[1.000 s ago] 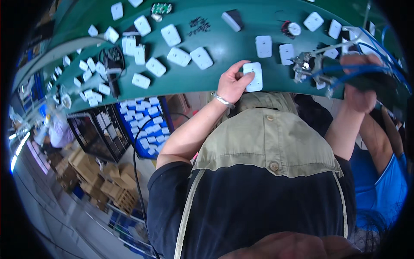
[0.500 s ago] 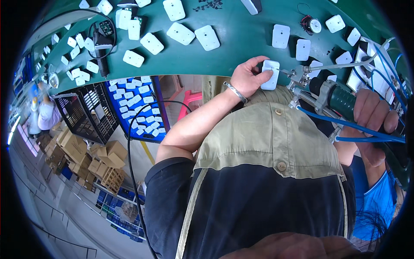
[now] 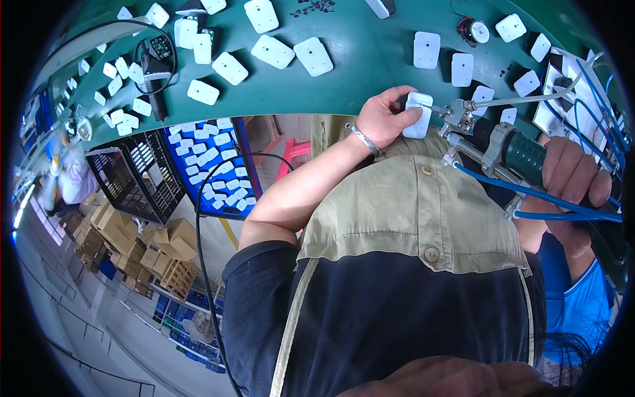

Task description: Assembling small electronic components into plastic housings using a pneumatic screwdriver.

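Note:
My left hand [image 3: 389, 121] pinches a small white plastic casing [image 3: 417, 126] at the table's near edge, thumb on its face and fingers behind. A bracelet circles that wrist. My right hand [image 3: 574, 173] is wrapped round a powered screwdriver [image 3: 522, 153] with a green body, metal fittings and blue air hoses. The tool lies sideways, its thin tip pointing left at the casing's upper right side. Whether the tip touches the casing is hard to tell.
Many white casings [image 3: 313, 57] lie over the green table [image 3: 370, 73]. Also there are small dark screws [image 3: 313, 8], a coiled-wire part [image 3: 473, 30] and another screwdriver [image 3: 155, 92]. Left below stand a blue tray [image 3: 228, 210] of white pieces and a black crate [image 3: 132, 178]. A black cable [image 3: 202, 258] hangs nearby.
The casing in my left hand has shifted slightly right. My right hand keeps its grip on the screwdriver, almost still. The view of the table has slid a little.

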`<state>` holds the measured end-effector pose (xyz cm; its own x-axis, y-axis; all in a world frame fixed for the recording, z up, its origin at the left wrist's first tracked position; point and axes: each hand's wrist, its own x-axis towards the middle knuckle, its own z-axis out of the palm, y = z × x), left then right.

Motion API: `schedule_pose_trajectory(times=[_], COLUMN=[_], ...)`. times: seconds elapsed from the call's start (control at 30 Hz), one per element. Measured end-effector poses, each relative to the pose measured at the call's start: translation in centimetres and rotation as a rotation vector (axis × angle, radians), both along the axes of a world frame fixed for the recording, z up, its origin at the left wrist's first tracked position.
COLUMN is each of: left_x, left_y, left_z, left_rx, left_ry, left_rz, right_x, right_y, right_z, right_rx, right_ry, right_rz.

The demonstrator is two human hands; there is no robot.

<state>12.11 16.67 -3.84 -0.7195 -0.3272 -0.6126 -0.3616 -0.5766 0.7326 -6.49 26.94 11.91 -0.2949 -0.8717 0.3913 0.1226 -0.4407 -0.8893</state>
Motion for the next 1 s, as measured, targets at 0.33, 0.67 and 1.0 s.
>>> schedule_pose_trajectory(times=[0.33, 0.67, 1.0], left_x=[0.4, 1.9, 0.6], left_y=[0.2, -1.6, -0.5], left_z=[0.9, -1.8, -1.1], left_rx=[-0.018, -0.184, 0.07], left_ry=[-0.019, -0.035, 0.019], left_rz=[0.028, 0.047, 0.198], right_x=[0.7, 0.5, 1.2], right_y=[-0.5, 0.0, 1.4], right_z=[-0.3, 0.1, -0.9], right_rx=[-0.04, -0.007, -0.074], right_ry=[-0.044, 0.008, -0.068], right_rz=[0.067, 0.021, -0.052])
